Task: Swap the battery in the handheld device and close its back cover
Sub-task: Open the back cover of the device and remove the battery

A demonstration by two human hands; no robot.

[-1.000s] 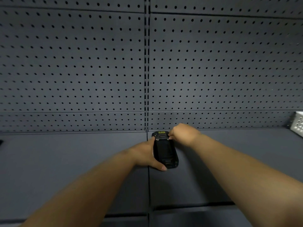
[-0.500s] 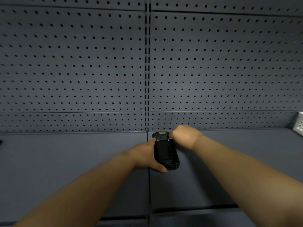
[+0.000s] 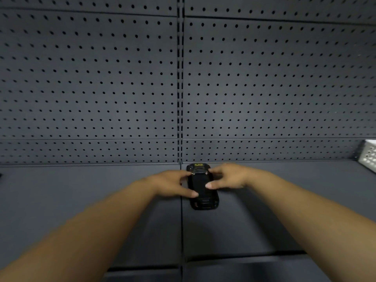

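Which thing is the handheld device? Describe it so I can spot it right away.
Follow the pegboard's centre seam down to the shelf. The device lies flat there between both hands. It is the only black item, with a yellow label at its far end.

Device (image 3: 203, 188) on shelf (image 3: 81, 200) before pegboard (image 3: 91, 78); basket (image 3: 369, 157), seemingly, far right.

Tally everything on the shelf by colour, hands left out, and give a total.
Black: 1, the handheld device
White: 1, the perforated basket at the right edge
Total: 2
A dark shape at the far left edge is too cut off to count.
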